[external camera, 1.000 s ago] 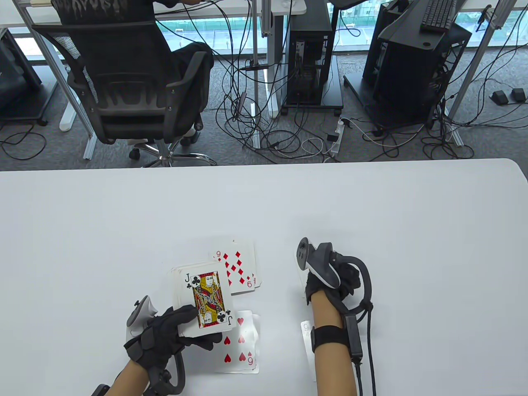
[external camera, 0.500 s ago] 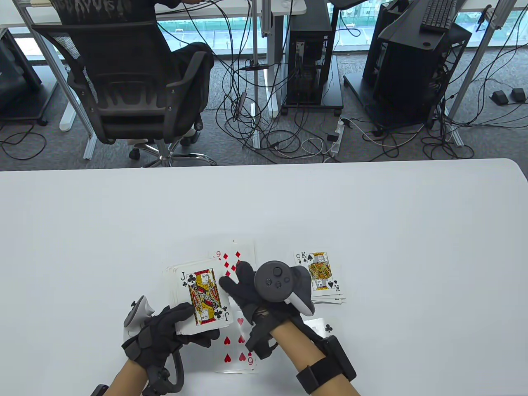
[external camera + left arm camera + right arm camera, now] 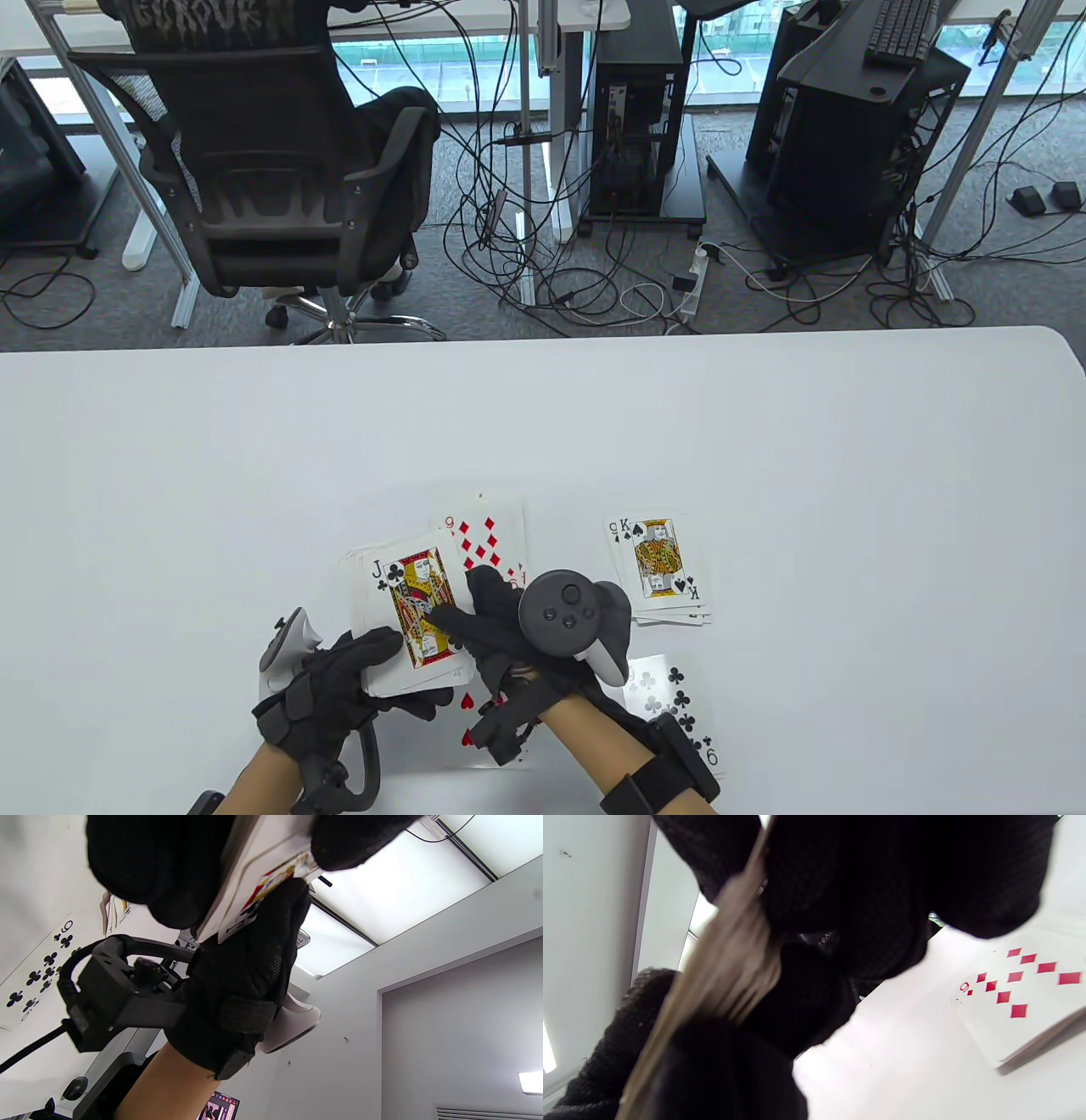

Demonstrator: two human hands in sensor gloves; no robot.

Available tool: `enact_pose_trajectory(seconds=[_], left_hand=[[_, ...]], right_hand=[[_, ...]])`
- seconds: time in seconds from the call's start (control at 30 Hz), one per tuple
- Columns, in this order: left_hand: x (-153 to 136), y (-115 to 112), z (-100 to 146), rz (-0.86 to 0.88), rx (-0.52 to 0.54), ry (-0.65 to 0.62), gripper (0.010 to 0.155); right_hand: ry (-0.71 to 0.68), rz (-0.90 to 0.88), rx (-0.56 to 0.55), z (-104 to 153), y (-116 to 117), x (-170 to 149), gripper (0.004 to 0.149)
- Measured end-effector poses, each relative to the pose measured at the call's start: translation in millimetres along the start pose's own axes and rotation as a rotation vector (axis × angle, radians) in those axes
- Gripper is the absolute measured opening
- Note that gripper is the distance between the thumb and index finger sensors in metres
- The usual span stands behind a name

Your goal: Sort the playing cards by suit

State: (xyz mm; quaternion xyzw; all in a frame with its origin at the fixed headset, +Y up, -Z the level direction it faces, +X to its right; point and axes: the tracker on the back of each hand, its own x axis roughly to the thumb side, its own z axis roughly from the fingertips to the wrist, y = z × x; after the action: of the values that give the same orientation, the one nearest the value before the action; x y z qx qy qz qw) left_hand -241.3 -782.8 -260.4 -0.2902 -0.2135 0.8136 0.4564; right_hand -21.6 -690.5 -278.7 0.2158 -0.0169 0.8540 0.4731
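Observation:
My left hand (image 3: 399, 675) holds a face-up deck (image 3: 399, 624) low over the table, thumb on top, with the jack of clubs (image 3: 416, 594) uppermost. My right hand (image 3: 454, 615) reaches across from the right and pinches the jack's right edge; the left wrist view shows its fingers (image 3: 258, 933) at that card. Four face-up piles lie around. The diamonds pile (image 3: 492, 539) shows a nine. The spades pile (image 3: 657, 564) shows a king. The clubs pile (image 3: 679, 705) shows a nine. The hearts pile (image 3: 471, 722) is mostly hidden under both hands.
The white table (image 3: 764, 441) stretches far beyond the piles. Past its far edge stand an office chair (image 3: 263, 170) with a person seated, computer towers (image 3: 636, 110) and floor cables.
My right hand left the spades pile, uncovering the king, and swung left to the jack of clubs on the deck. The nine of clubs is now in plain sight. My left hand barely moved.

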Motion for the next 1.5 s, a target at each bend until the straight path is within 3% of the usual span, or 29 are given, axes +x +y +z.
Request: enact_pose_trajectory(seconds=[0.23,0.57,0.73,0.9,1.17,1.5], left_hand=[[-1.9,0.3,-0.5,-0.003,-0.006,0.011,0.053],[-2.7,0.0,-1.0,0.008,0.002,0.006,0.053],[-3.0,0.2,-0.5,0.007,0.01,0.01,0.053],[-3.6,-0.4,-0.2,0.011,0.015,0.016,0.053],[-3.4,-1.4,0.2,0.016,0.025,0.017,0.053],[-3.0,-1.2,0.8,0.017,0.031,0.018,0.053]], right_hand=[[0.015,0.069,-0.049,7.7,-16.8,-6.1,0.043],[0.214,0.095,-0.153,40.7,-88.5,-43.2,0.043],[0.429,0.245,-0.021,65.8,-111.5,-72.2,0.042],[0.587,0.342,0.175,87.3,-110.3,-94.8,0.043],[0.744,0.732,0.384,101.2,-92.8,-113.7,0.048],[0.701,1.027,0.515,100.0,-71.8,-116.0,0.051]])
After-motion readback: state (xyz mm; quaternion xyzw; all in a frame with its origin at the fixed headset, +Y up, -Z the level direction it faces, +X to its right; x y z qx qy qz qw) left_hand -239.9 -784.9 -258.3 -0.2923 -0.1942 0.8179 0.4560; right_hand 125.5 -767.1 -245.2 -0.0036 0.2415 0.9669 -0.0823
